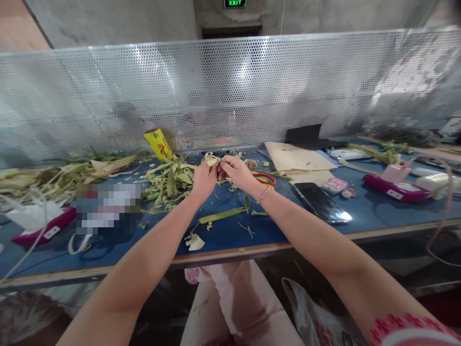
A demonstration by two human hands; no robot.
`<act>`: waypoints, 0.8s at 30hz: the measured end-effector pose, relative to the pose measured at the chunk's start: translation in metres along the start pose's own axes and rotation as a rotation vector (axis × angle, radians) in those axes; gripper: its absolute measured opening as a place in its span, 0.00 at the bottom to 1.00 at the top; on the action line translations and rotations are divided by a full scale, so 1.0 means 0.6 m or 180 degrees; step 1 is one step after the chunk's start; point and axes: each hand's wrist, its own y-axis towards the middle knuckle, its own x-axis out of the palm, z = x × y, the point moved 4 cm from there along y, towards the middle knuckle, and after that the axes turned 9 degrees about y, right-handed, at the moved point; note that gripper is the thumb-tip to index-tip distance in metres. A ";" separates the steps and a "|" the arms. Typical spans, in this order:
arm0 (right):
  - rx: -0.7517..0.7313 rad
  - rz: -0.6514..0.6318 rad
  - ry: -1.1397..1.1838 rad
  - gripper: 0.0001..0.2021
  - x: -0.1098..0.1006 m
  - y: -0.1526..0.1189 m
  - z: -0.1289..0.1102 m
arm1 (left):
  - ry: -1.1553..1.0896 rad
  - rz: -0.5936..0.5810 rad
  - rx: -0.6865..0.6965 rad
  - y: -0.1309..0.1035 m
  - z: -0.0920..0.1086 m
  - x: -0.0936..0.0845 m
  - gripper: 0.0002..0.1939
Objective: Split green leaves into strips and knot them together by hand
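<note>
My left hand [205, 180] and my right hand [236, 174] meet over the blue table, fingers pinched together. A small piece of pale green leaf [212, 162] shows at the left fingertips; whether the right fingers also grip it is hidden. Just left of the hands lies a heap of wilted green stems and leaves [175, 179]. In front of them are a cut green stalk [224, 215] and a whitish scrap [195, 241]. Red and yellow rings [265, 179] sit behind my right wrist, which wears a thin bracelet.
A perforated metal screen [230, 91] stands along the table's back, with a yellow box [158, 144] before it. To the right lie brown paper sheets [293, 157], a black phone [321, 203] and a purple tissue box [396, 188]. Another purple tissue box [43, 228] sits left, beside dry husks [72, 177].
</note>
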 end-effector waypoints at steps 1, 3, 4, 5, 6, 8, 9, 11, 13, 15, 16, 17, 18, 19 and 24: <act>-0.0035 -0.0016 0.0013 0.10 0.000 -0.001 -0.001 | -0.0118 0.0035 -0.0036 -0.001 0.001 -0.001 0.11; -0.0057 -0.0040 0.0067 0.10 0.001 -0.002 -0.001 | -0.0391 0.0097 -0.0108 -0.002 0.001 -0.002 0.12; -0.0047 -0.0050 0.0098 0.09 0.001 -0.002 -0.001 | -0.0529 0.0115 -0.0147 -0.002 0.001 -0.002 0.12; -0.0027 -0.0063 0.0125 0.09 0.001 -0.002 0.000 | -0.0660 0.0120 -0.0188 -0.002 0.000 -0.001 0.12; -0.0008 -0.0079 0.0150 0.09 0.000 -0.002 0.000 | -0.0776 0.0115 -0.0234 -0.002 -0.002 0.000 0.12; 0.0012 -0.0123 0.0186 0.08 -0.001 -0.002 0.001 | -0.0938 0.0086 -0.0320 -0.001 -0.006 0.002 0.12; 0.0017 -0.0152 0.0199 0.07 -0.001 -0.002 0.001 | -0.0986 0.0067 -0.0355 -0.001 -0.008 0.003 0.12; 0.0026 -0.0233 0.0226 0.07 -0.002 -0.001 0.001 | -0.1050 0.0022 -0.0403 -0.001 -0.011 0.007 0.12; 0.0040 -0.0328 0.0259 0.07 -0.002 -0.001 0.001 | -0.1178 -0.0026 -0.0447 -0.001 -0.013 0.010 0.11; 0.0049 -0.0422 0.0258 0.08 -0.004 -0.001 -0.001 | -0.1388 -0.0037 -0.0525 -0.002 -0.016 0.014 0.11; 0.0064 -0.0469 0.0215 0.08 -0.005 -0.001 -0.002 | -0.1492 -0.0042 -0.0565 -0.002 -0.018 0.016 0.10; 0.0085 -0.0520 0.0112 0.08 -0.008 -0.001 -0.004 | -0.1590 -0.0074 -0.0601 -0.002 -0.021 0.019 0.10; 0.0080 -0.0559 -0.0088 0.08 -0.011 -0.002 -0.007 | -0.1685 -0.0156 -0.0619 -0.002 -0.024 0.022 0.10; 0.0023 -0.0556 -0.0375 0.09 -0.017 -0.002 -0.011 | -0.1775 -0.0284 -0.0619 -0.001 -0.026 0.026 0.10; -0.1200 0.0137 -0.2072 0.12 -0.054 -0.006 -0.056 | -0.2298 -0.1227 -0.0639 -0.002 -0.027 0.042 0.12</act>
